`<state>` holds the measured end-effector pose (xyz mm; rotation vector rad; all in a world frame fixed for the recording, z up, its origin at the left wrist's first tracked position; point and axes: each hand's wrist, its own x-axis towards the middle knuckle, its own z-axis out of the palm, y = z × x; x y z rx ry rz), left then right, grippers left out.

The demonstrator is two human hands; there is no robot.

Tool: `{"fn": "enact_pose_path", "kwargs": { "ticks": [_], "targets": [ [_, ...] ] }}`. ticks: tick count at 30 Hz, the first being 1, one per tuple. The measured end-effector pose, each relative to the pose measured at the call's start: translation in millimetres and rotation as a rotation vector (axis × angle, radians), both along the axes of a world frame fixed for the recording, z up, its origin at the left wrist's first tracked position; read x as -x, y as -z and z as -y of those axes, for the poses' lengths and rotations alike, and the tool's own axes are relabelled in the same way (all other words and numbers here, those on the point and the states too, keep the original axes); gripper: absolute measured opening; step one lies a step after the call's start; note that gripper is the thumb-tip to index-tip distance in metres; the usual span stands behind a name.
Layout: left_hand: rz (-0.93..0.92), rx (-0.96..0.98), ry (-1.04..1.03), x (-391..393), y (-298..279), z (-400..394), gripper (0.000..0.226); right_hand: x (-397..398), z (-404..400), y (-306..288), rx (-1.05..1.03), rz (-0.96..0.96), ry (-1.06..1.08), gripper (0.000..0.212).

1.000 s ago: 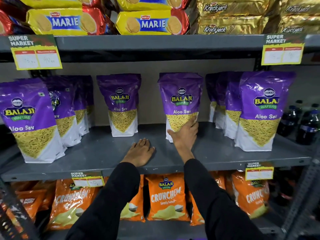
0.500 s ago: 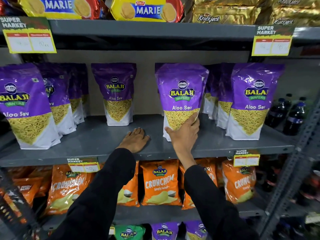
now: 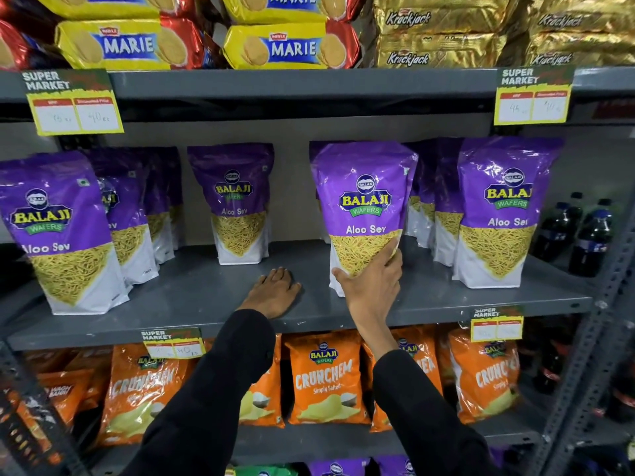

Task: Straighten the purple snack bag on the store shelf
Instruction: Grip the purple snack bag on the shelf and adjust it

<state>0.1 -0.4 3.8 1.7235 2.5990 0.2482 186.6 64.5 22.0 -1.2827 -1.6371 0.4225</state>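
Observation:
A purple Balaji Aloo Sev snack bag [image 3: 364,201] stands upright near the front of the grey middle shelf [image 3: 206,297], facing me. My right hand [image 3: 372,286] grips its lower right corner, thumb on the front and fingers wrapped round the side. My left hand [image 3: 275,292] lies flat, palm down, on the bare shelf to the left of the bag, holding nothing.
More purple bags stand around: one further back [image 3: 237,201], a row at left [image 3: 58,231], a row at right [image 3: 498,214]. Dark bottles [image 3: 591,235] stand at far right. Biscuit packs [image 3: 292,46] fill the shelf above, orange Crunchem bags [image 3: 326,376] the one below.
My right hand has drawn the bag forward from the back of the shelf toward the front edge. The left hand has stayed flat on the shelf.

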Motion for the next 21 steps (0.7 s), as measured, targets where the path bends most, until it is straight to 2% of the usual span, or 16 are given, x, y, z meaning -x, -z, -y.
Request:
{"fn": "enact_pose_path", "kwargs": {
  "ticks": [21],
  "targets": [
    [0.020, 0.001, -0.008, -3.8, -3.2, 1.3, 0.062, -3.0, -3.7, 4.3, -0.015, 0.001, -0.048, 0.128]
  ]
}}
